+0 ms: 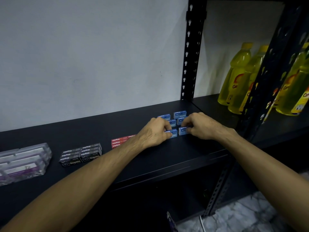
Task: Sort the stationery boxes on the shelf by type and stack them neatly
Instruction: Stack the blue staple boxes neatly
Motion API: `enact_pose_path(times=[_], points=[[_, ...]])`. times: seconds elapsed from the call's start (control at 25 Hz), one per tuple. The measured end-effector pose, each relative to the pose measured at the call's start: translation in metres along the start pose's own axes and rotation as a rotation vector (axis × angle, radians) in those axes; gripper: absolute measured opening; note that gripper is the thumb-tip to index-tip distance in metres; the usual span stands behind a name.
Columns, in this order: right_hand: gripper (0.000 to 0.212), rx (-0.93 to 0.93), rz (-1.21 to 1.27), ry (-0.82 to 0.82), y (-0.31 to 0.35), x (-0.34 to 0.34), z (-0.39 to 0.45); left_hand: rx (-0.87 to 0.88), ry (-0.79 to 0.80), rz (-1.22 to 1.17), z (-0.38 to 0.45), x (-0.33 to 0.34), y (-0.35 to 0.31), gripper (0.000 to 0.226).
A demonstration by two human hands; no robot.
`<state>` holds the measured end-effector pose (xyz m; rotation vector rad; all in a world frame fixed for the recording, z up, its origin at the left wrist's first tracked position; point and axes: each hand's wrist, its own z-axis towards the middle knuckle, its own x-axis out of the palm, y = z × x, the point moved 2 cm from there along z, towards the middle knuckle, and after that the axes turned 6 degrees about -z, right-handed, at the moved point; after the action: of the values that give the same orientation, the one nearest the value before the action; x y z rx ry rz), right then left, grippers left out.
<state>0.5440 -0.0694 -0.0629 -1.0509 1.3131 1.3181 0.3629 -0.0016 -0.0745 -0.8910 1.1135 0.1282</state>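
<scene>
Two hands are working the blue staple boxes (pixel 172 122) at the shelf's (pixel 150 164) right end. I am gripping one front box with my left hand (pixel 154 133), fingers clenched on it, and my right hand (pixel 199 125) is pinching the neighbouring front box (pixel 182 130).

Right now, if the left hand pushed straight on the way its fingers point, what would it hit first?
Probably the blue staples box held by the right hand; the left hand already grips its own blue box, though depth is unclear.

Red staple boxes (pixel 122 141) half hidden behind left forearm (pixel 103 166)
</scene>
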Motion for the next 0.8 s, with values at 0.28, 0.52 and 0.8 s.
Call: enact_pose_path(times=[0.28, 0.52, 0.8], points=[[0.015, -0.044, 0.002, -0.02, 0.012, 0.006, 0.003, -0.004, -0.004, 0.012, -0.006, -0.004, 0.003, 0.005], [0.026, -0.028, 0.026, -0.006, 0.007, 0.003, 0.003, 0.011, -0.01, -0.006, -0.005, -0.01, 0.003, 0.021], [0.03, 0.066, -0.01, -0.202, -0.015, -0.006, 0.018, 0.004, -0.102, -0.014, 0.015, -0.028, 0.012, 0.023]])
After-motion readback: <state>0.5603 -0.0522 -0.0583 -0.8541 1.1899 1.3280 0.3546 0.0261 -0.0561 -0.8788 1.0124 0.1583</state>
